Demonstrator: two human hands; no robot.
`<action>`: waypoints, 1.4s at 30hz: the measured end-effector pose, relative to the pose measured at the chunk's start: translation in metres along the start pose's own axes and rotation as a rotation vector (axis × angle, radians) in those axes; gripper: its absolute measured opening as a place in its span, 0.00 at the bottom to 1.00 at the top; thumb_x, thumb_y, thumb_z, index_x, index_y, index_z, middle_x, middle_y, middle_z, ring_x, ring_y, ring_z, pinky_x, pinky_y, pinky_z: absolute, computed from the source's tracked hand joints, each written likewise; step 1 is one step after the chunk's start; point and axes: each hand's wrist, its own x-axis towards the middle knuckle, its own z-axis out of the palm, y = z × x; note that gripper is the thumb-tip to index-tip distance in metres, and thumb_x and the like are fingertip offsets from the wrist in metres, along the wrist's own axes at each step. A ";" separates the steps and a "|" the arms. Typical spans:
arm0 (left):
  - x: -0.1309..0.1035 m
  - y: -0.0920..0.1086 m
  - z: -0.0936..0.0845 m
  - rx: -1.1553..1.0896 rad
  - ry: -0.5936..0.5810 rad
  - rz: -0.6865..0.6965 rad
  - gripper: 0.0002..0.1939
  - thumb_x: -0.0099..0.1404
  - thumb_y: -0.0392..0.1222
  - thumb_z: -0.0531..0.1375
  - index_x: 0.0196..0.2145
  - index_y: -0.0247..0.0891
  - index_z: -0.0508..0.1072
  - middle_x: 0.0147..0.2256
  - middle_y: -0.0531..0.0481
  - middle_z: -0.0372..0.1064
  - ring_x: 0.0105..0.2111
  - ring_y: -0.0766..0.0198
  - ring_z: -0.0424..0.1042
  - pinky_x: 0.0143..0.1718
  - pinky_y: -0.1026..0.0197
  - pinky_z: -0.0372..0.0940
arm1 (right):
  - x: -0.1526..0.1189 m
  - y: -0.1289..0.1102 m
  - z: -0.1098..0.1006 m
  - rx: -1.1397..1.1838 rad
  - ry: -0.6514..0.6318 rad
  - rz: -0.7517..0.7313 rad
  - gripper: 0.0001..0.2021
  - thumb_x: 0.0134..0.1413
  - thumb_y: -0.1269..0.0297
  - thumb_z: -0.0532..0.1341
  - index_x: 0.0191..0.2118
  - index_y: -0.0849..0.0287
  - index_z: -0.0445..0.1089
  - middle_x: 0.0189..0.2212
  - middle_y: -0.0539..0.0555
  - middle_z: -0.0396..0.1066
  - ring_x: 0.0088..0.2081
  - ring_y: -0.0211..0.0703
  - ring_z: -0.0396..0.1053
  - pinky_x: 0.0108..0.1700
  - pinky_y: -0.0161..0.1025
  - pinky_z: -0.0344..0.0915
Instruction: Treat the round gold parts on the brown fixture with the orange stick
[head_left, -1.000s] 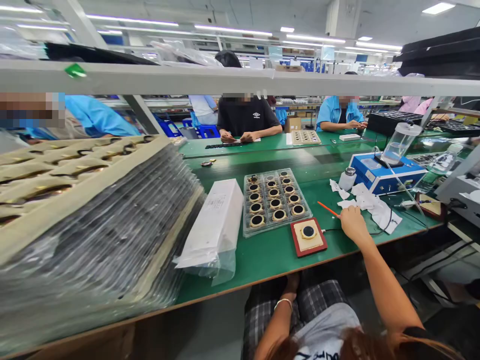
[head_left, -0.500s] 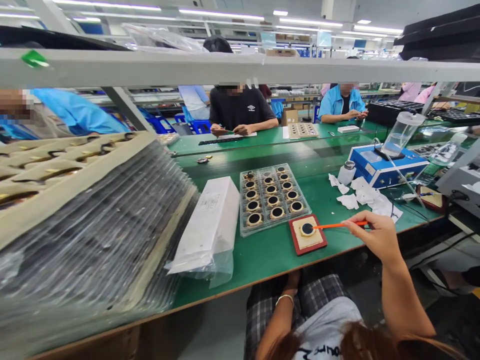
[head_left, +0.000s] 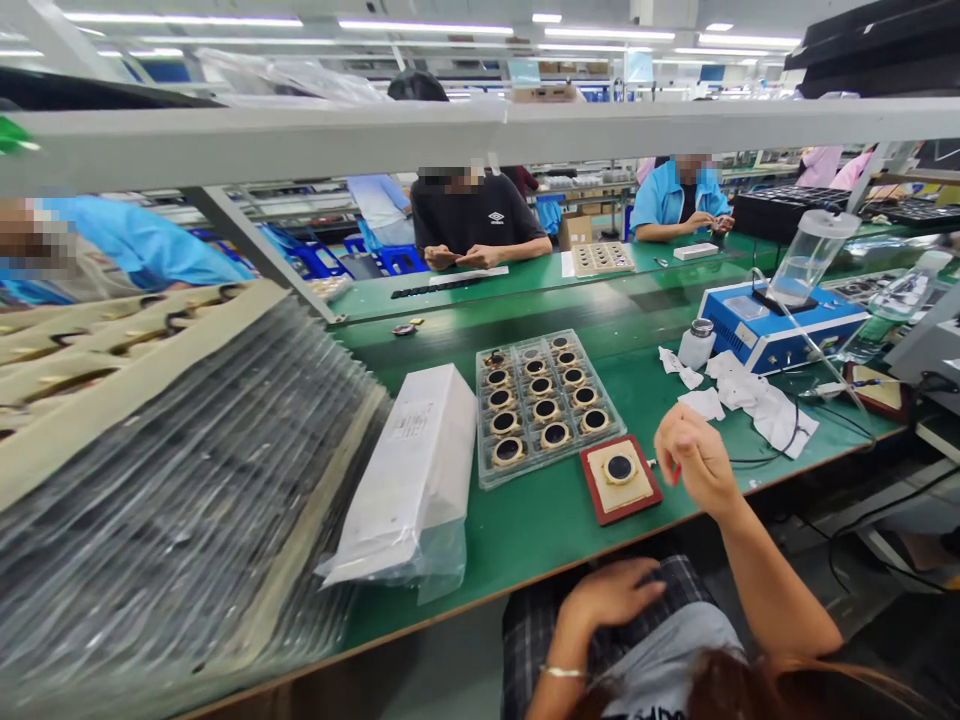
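My right hand [head_left: 696,455] hovers just right of a red-edged fixture [head_left: 621,478] and is closed on a thin orange stick [head_left: 676,472], of which only a short end shows. A black disc with a gold ring sits in the fixture's beige pad. Behind the fixture lies a clear tray [head_left: 480,420] holding several more gold-ringed discs. My left hand [head_left: 611,595] rests on my lap over plaid trousers, below the table edge, fingers spread and holding nothing.
A tilted tall stack of trays [head_left: 150,460] fills the left. A white bagged package [head_left: 412,470] lies beside the clear tray. At the right are white wipes [head_left: 757,405], a small bottle [head_left: 696,343], a blue machine [head_left: 780,325] with a clear jar [head_left: 810,255], and cables. Other people sit across the green table [head_left: 540,520].
My right hand came from the wipes with the orange stick, touched its tip to the disc in the fixture, then drew in beside it. My left hand rose onto my lap.
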 end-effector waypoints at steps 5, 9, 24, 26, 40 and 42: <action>-0.032 0.033 -0.055 -0.077 0.320 0.519 0.19 0.73 0.47 0.48 0.49 0.38 0.75 0.42 0.41 0.77 0.43 0.58 0.76 0.49 0.55 0.69 | -0.014 0.031 0.017 0.316 0.082 0.113 0.27 0.68 0.48 0.50 0.18 0.55 0.53 0.16 0.46 0.48 0.18 0.36 0.48 0.22 0.38 0.45; -0.012 0.016 -0.058 0.625 1.320 -0.070 0.22 0.71 0.44 0.52 0.57 0.29 0.69 0.60 0.29 0.62 0.64 0.40 0.56 0.61 0.32 0.52 | -0.030 0.048 0.017 0.317 0.086 0.137 0.26 0.67 0.48 0.53 0.18 0.55 0.56 0.15 0.46 0.50 0.18 0.37 0.50 0.21 0.37 0.47; 0.003 0.003 -0.049 0.976 0.878 -0.433 0.29 0.71 0.51 0.52 0.68 0.52 0.52 0.70 0.43 0.40 0.69 0.39 0.40 0.58 0.19 0.34 | -0.040 0.048 0.001 0.599 0.387 0.387 0.23 0.65 0.49 0.56 0.22 0.56 0.59 0.14 0.44 0.47 0.16 0.34 0.44 0.19 0.33 0.44; 0.002 0.004 -0.048 0.980 0.930 -0.459 0.30 0.71 0.51 0.52 0.68 0.49 0.51 0.70 0.40 0.37 0.69 0.38 0.38 0.58 0.19 0.35 | -0.039 0.049 -0.001 0.609 0.369 0.412 0.23 0.65 0.48 0.57 0.22 0.56 0.59 0.14 0.44 0.46 0.15 0.33 0.44 0.18 0.33 0.44; -0.010 0.001 -0.048 0.206 1.206 0.055 0.23 0.68 0.50 0.54 0.52 0.31 0.72 0.58 0.30 0.64 0.62 0.44 0.59 0.60 0.34 0.53 | -0.040 0.051 -0.002 0.621 0.408 0.402 0.21 0.62 0.47 0.59 0.24 0.56 0.67 0.17 0.49 0.59 0.21 0.37 0.56 0.22 0.34 0.52; -0.020 0.001 -0.056 -0.049 1.208 0.204 0.24 0.72 0.52 0.41 0.39 0.38 0.73 0.37 0.42 0.71 0.35 0.60 0.72 0.36 0.57 0.72 | -0.040 0.052 -0.003 0.644 0.381 0.431 0.21 0.62 0.47 0.59 0.24 0.56 0.67 0.17 0.49 0.58 0.20 0.36 0.55 0.22 0.34 0.52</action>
